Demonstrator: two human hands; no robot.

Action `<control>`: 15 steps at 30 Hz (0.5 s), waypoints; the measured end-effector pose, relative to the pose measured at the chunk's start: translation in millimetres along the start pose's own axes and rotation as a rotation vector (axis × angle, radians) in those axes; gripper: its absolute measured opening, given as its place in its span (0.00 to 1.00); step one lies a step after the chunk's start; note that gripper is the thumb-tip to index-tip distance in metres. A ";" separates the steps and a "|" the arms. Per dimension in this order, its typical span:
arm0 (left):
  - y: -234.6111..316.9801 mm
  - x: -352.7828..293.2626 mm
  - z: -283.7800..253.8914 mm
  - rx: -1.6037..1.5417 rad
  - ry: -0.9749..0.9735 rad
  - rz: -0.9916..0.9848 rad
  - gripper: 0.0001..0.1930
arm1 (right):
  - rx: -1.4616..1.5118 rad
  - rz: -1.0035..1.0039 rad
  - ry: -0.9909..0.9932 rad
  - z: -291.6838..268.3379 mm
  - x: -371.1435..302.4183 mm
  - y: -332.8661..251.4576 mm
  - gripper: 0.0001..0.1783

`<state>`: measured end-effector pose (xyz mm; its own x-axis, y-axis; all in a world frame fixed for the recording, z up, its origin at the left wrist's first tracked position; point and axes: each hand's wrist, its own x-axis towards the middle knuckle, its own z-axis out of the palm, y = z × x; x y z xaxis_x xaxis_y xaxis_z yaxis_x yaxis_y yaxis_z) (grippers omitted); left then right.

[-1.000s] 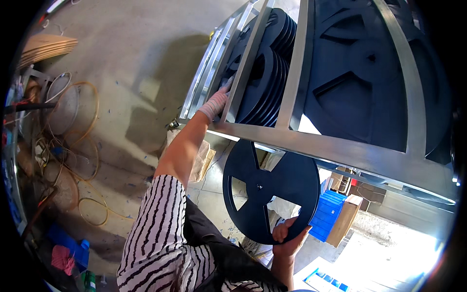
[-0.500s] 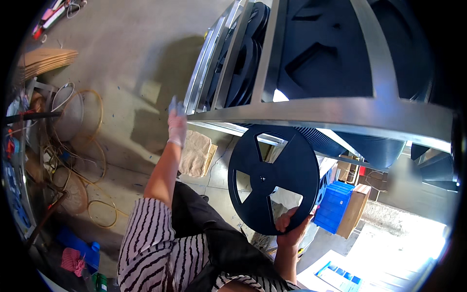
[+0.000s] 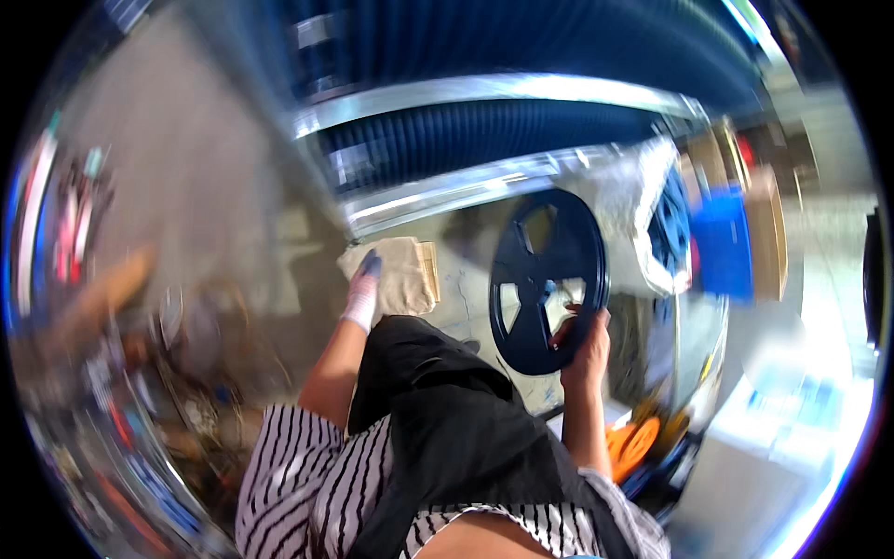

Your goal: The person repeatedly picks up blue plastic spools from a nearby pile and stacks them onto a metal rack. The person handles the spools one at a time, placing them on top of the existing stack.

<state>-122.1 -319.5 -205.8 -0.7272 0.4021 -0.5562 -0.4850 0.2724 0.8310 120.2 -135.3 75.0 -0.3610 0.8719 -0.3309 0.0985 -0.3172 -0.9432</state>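
A dark plastic reel (image 3: pixel 531 317) with a round hub and large cut-out windows stands nearly on edge, tilted, in front of me. My right hand (image 3: pixel 589 347), closed round its lower right rim, has fingers reaching in through a window. My left hand (image 3: pixel 364 287) wears a pale glove with grey fingertips and holds nothing. Its fingers stretch forward, in line with a beige padded block (image 3: pixel 402 279); whether they touch it I cannot tell. Beyond the reel, a metal rack (image 3: pixel 447 197) carries long rows of similar dark reels (image 3: pixel 503 140), blurred by motion.
A blue bin (image 3: pixel 724 244) and a cardboard box (image 3: pixel 765 233) stand at the right, beside a clear plastic bag (image 3: pixel 629 219) with blue reels. An orange reel (image 3: pixel 633 447) lies lower right, near a white table (image 3: pixel 754 475). Blurred clutter lines the left side.
My view has swung, so the rack now lies across the top. The reel has come away from the rack in my right hand. My left hand has left the rack's corner.
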 end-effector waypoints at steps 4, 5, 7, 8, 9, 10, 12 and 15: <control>9.1 15.0 29.1 -0.038 -0.318 -0.121 0.31 | 0.060 0.022 0.071 -33.3 -6.8 15.3 0.27; 0.6 19.0 32.2 0.022 -0.380 -0.176 0.28 | 0.136 0.055 0.122 -36.7 -10.9 14.0 0.22; -18.9 36.7 52.1 0.045 -0.430 -0.321 0.29 | 0.349 0.043 0.192 -55.4 -29.6 12.0 0.18; -22.8 35.7 67.2 0.148 -0.568 -0.297 0.29 | 0.370 0.002 0.249 -72.3 -44.8 15.0 0.19; -19.6 32.5 79.9 0.222 -0.645 -0.299 0.28 | 0.410 -0.041 0.340 -89.5 -59.4 12.0 0.18; -18.9 16.9 99.7 0.305 -0.737 -0.319 0.27 | 0.443 -0.077 0.456 -107.1 -86.4 9.4 0.17; -3.2 -10.4 145.4 0.513 -0.775 -0.399 0.24 | 0.446 -0.203 0.665 -138.1 -124.4 9.0 0.15; -7.3 -15.1 187.3 0.644 -0.909 -0.379 0.29 | 0.288 -0.315 0.905 -169.2 -173.1 11.3 0.08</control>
<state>-16.6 -163.9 -204.1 0.1506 0.6053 -0.7816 -0.0716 0.7952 0.6021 340.7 -226.7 116.8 0.5216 0.8497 -0.0771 -0.1518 0.0035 -0.9884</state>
